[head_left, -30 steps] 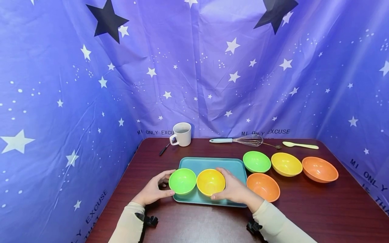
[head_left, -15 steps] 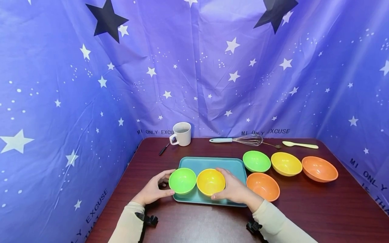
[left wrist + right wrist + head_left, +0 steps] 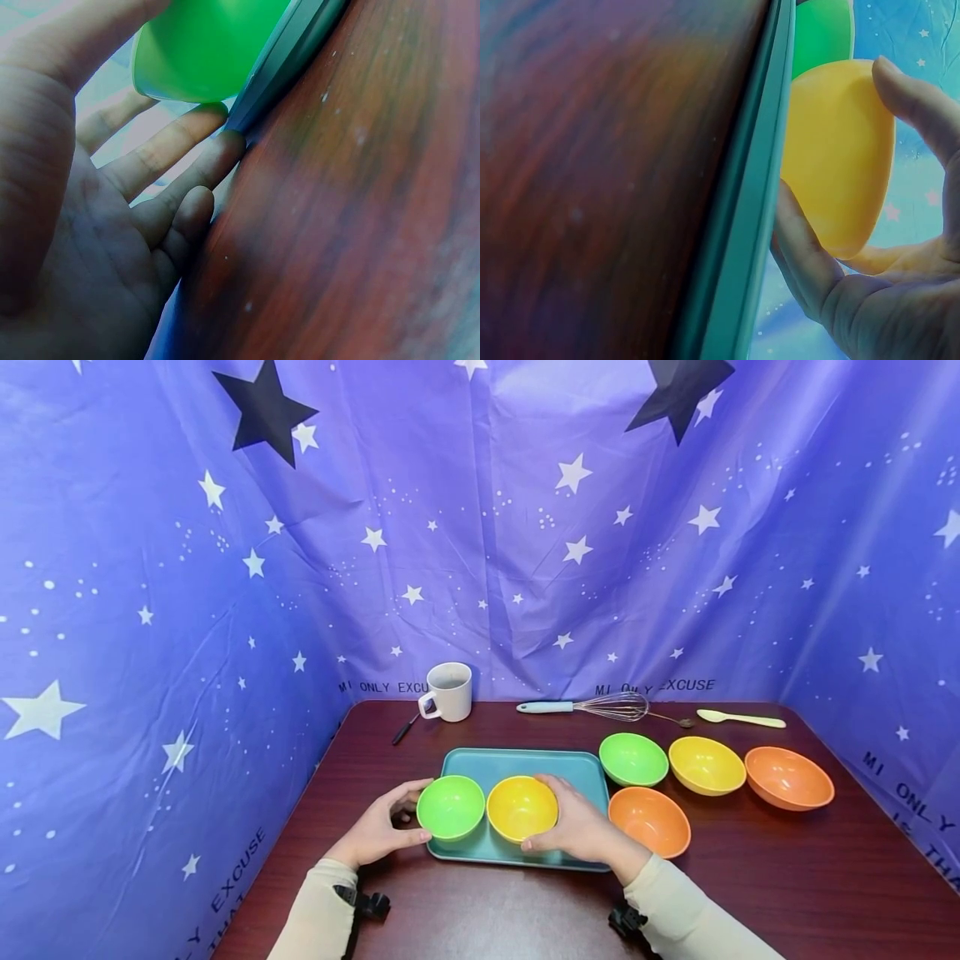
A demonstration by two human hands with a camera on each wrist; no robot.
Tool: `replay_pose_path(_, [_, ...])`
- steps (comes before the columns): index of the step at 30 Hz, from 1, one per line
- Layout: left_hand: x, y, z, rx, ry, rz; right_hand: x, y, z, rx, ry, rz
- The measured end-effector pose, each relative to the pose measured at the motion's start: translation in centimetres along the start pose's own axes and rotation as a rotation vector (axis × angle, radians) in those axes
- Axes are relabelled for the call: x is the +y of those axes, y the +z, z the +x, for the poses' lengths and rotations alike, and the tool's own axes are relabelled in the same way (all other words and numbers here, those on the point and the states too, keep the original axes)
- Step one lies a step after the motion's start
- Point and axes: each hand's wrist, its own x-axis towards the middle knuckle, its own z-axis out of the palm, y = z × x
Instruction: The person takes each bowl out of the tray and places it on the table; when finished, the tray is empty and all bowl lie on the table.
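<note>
My left hand [image 3: 386,825] holds a small green bowl [image 3: 451,808] by its left side, thumb near the front and fingers behind. In the left wrist view the fingertips [image 3: 210,118] meet the green bowl's [image 3: 210,52] wall low down, near the tray's edge. A small yellow bowl [image 3: 522,810] stands just to the right of the green one, with a narrow gap between them. My right hand [image 3: 577,828] grips its right side, the thumb at the front rim. Both bowls stand upright over the teal tray [image 3: 525,763]. The right wrist view shows the yellow bowl [image 3: 840,157] between thumb and fingers.
Right of the tray are a green bowl [image 3: 633,760], a yellow bowl [image 3: 707,767] and two orange bowls, one nearer [image 3: 649,823] and one farther right [image 3: 790,779]. Along the back lie a white mug [image 3: 452,693], a whisk [image 3: 585,707] and a pale yellow spoon-like utensil [image 3: 741,719].
The yellow bowl has shifted very slightly to the right with my right hand. My left hand and the green bowl look the same as before.
</note>
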Motion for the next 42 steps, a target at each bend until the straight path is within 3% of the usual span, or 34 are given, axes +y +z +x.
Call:
replay_pose_path(11, [-0.2,0.0,-0.1,0.002,0.006,-0.006,-0.6,-1.3,-0.1,0.045,-0.023,0.024])
replay_pose_path(22, [0.7,0.1,-0.3,-0.011,-0.069,-0.020,-1.6,-4.0,-1.2,0.112,-0.082,0.020])
replay_pose_path(34, [0.6,0.1,0.0,-0.006,-0.058,-0.008,-1.2,-7.8,-3.2,0.169,-0.095,0.067])
replay_pose_path(42, [0.6,0.0,0.0,-0.006,-0.056,-0.013,0.0,-9.7,-4.8,0.211,-0.086,0.015])
